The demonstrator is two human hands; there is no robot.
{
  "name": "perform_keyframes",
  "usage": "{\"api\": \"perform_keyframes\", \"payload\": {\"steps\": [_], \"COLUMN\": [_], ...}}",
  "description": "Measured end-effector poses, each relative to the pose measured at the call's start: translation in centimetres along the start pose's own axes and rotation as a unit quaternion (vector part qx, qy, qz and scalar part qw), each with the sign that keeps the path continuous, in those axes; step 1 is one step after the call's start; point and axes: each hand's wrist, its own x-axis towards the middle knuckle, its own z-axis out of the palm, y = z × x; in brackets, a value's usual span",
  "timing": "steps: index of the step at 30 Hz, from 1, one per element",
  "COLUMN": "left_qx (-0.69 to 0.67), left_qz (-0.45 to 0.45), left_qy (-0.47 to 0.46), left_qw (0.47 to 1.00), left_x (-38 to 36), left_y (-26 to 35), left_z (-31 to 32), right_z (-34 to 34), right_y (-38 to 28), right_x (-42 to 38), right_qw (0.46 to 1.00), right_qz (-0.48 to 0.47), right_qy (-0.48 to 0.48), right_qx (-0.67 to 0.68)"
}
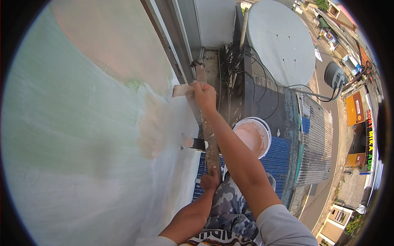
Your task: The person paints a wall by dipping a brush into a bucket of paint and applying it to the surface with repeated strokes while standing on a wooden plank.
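My right hand (pixel 204 95) is closed around a wide, flat paintbrush (pixel 182 90), whose far edge is against or very close to the wall (pixel 102 123). Pale green and white cover much of that wall, with pinkish patches near the top and middle. Lower down, my left hand (pixel 210 180) grips a worn beam (pixel 211 153) that runs away from me alongside the wall. To the right of the beam, partly behind my right forearm, is a white bucket (pixel 267 141) with pinkish paint inside.
A large satellite dish (pixel 281 41) stands at upper right, with tangled black cables (pixel 234 57) beside it. A metal window frame (pixel 170 37) borders the wall. Far below lie corrugated roofs (pixel 316 139) and a street (pixel 334 160), so there is a drop on the right.
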Motion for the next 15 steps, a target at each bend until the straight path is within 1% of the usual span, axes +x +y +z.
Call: {"api": "perform_keyframes", "payload": {"steps": [1, 3, 5, 7, 10, 13, 15], "left_qx": [0.0, 0.0, -0.001, 0.0, 0.006, 0.001, -0.004], "left_qz": [0.001, 0.003, 0.003, 0.001, 0.002, 0.004, 0.007], "left_qy": [0.005, 0.007, -0.001, -0.001, 0.0, 0.001, 0.004], "left_qw": [1.0, 1.0, 1.0, 1.0, 1.0, 1.0, 1.0], "left_x": [0.2, 0.4, 0.0, 0.0, 0.2, 0.2, 0.2], "left_y": [-0.1, -0.3, 0.0, 0.0, -0.1, -0.3, -0.3], "left_z": [0.3, 0.4, 0.0, 0.1, 0.3, 0.5, 0.5], "right_z": [1.1, 3.2, 3.2, 2.4, 0.0, -5.2, -9.2], "right_y": [-2.3, -7.6, -13.9, -18.2, -20.2, -18.0, -15.0], "right_x": [0.8, 1.8, 1.8, 2.1, 1.5, -1.0, -3.4], "right_qw": [0.999, 0.996, 0.976, 0.947, 0.929, 0.962, 0.986], "right_qz": [-0.025, -0.044, -0.067, -0.137, -0.216, -0.148, -0.094], "right_qy": [-0.015, -0.044, -0.074, -0.1, -0.08, -0.052, 0.003], "right_qx": [-0.018, 0.068, 0.194, 0.272, 0.289, 0.225, 0.135]}}
